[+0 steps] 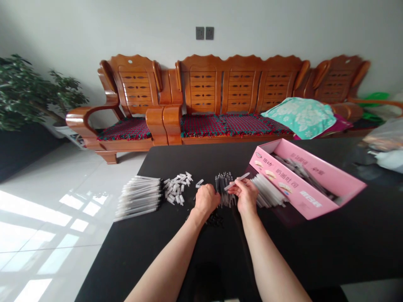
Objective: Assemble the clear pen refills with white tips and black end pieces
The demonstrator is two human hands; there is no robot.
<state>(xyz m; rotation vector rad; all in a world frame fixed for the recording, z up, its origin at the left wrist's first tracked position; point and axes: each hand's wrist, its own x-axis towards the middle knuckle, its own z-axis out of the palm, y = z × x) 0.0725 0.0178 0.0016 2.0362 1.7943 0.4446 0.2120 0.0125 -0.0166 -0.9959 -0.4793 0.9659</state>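
My right hand is closed on a thin translucent pen barrel that points up and to the right. My left hand is curled beside it, fingers closed; what they hold is hidden. Just beyond both hands lies a bundle of dark refills. Small black parts lie under my left wrist. A stack of clear barrels lies to the right of my right hand. To the left are a heap of white caps and a stack of finished white pens.
All this lies on a black table. A pink cardboard box with more pens stands at the right. Plastic bags sit at the far right. Wooden sofas and a potted plant stand behind.
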